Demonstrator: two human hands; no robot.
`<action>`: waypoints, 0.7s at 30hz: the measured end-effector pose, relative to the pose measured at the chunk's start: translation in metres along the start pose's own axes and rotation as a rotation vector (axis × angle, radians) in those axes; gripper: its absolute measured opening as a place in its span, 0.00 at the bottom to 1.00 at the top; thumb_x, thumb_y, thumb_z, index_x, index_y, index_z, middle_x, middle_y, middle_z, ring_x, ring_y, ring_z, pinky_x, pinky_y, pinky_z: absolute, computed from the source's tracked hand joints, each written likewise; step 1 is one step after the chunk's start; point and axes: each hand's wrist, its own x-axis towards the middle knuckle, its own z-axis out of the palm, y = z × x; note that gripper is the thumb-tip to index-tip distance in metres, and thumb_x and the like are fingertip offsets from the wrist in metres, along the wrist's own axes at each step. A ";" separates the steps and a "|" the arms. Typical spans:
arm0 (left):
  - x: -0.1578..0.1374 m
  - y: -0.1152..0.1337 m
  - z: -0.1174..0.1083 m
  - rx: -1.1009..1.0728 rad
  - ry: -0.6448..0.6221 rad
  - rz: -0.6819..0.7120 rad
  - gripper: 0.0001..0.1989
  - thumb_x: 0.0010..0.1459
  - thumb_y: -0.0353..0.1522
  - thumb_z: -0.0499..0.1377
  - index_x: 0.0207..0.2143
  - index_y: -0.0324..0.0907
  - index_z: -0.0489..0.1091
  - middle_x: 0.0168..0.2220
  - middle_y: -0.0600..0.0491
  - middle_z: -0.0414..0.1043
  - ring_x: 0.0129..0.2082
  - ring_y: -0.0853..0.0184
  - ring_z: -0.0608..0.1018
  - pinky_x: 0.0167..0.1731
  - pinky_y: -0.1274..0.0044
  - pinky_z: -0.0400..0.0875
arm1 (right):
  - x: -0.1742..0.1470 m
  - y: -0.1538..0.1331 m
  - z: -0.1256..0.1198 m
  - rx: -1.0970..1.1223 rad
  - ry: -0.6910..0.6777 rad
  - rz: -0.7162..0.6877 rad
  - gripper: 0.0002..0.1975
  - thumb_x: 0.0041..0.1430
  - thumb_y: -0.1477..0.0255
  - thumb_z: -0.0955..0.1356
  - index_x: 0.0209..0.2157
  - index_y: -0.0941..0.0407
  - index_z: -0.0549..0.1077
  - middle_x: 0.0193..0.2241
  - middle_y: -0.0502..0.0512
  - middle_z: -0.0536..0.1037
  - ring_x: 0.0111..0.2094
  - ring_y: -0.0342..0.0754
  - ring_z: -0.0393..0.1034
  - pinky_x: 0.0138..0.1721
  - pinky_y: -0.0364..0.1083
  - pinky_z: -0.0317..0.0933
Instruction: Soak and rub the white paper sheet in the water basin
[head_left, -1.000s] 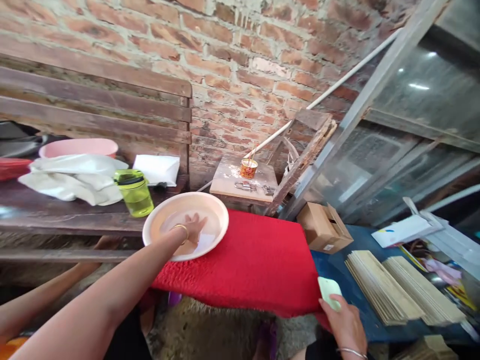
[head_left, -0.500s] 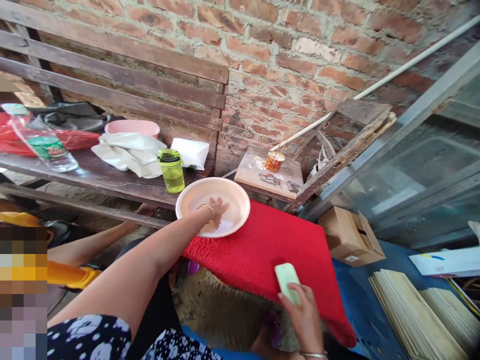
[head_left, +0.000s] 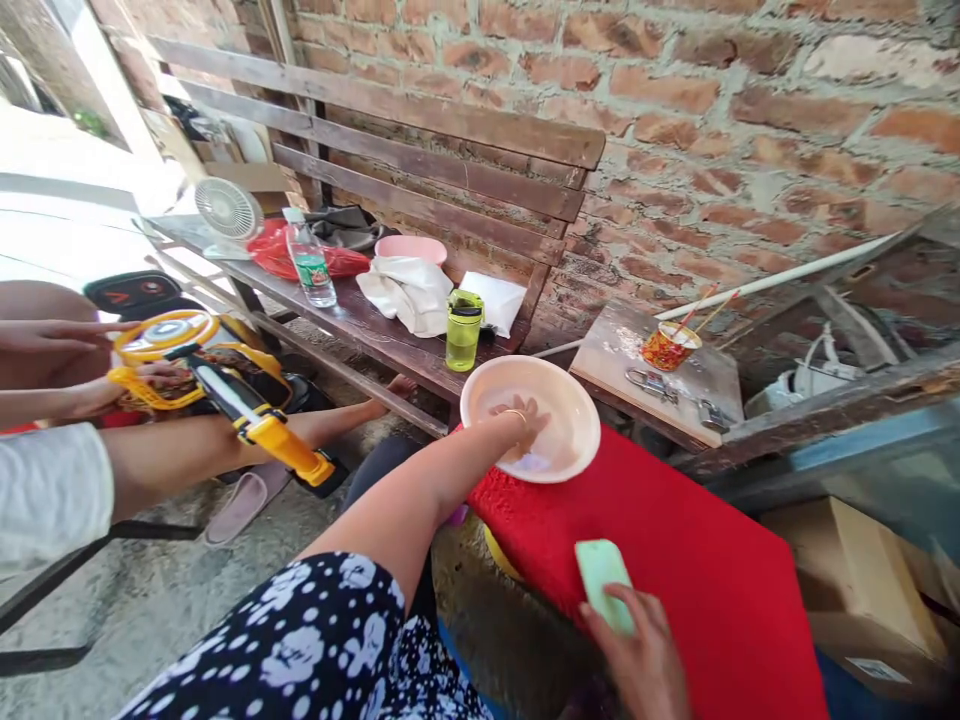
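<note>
My left hand [head_left: 527, 420] reaches into a pale pink basin [head_left: 586, 452], its fingers spread in the shallow water. A bracelet circles that wrist. A whitish patch shows on the water beside the hand; I cannot tell if it is a reflection. The basin stands on the far left end of a red cloth [head_left: 660, 520]. Over the cloth's near edge, my right hand [head_left: 645, 640] grips a pale green bar [head_left: 602, 570] that looks like soap. Thumb and fingers hold its near end, and the far end sticks out.
On the wooden bench [head_left: 352, 320] stand a green bottle [head_left: 463, 335], a white cloth [head_left: 409, 295], a water bottle [head_left: 313, 275] and a small fan [head_left: 227, 210]. A side table [head_left: 611, 345] carries a patterned cup [head_left: 670, 345] and padlocks. Another person's hands [head_left: 90, 395] hold a yellow-and-black object at left.
My view has swung left, bringing the other person, the fan and more bench into sight. My left hand stays in the basin, and the pale green bar is still in my right hand.
</note>
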 end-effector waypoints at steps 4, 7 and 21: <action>0.000 0.002 -0.001 -0.002 0.002 -0.015 0.69 0.30 0.42 0.77 0.70 0.62 0.41 0.73 0.51 0.21 0.66 0.26 0.25 0.50 0.30 0.53 | 0.023 -0.088 0.062 -0.025 -0.165 -0.228 0.11 0.54 0.64 0.70 0.39 0.50 0.76 0.37 0.55 0.74 0.39 0.53 0.73 0.41 0.49 0.68; -0.002 0.004 -0.003 0.045 -0.021 -0.028 0.71 0.30 0.40 0.77 0.71 0.62 0.38 0.73 0.51 0.19 0.66 0.26 0.24 0.48 0.29 0.53 | 0.035 -0.101 0.073 -0.110 -0.182 -0.249 0.10 0.52 0.69 0.70 0.39 0.51 0.77 0.36 0.55 0.73 0.39 0.52 0.73 0.40 0.48 0.67; 0.003 0.004 0.002 0.020 0.006 -0.018 0.69 0.30 0.42 0.76 0.71 0.61 0.41 0.74 0.51 0.21 0.67 0.27 0.27 0.49 0.29 0.52 | 0.035 -0.057 0.045 -0.136 -0.101 -0.142 0.20 0.58 0.51 0.64 0.39 0.50 0.76 0.37 0.55 0.73 0.33 0.51 0.73 0.31 0.47 0.65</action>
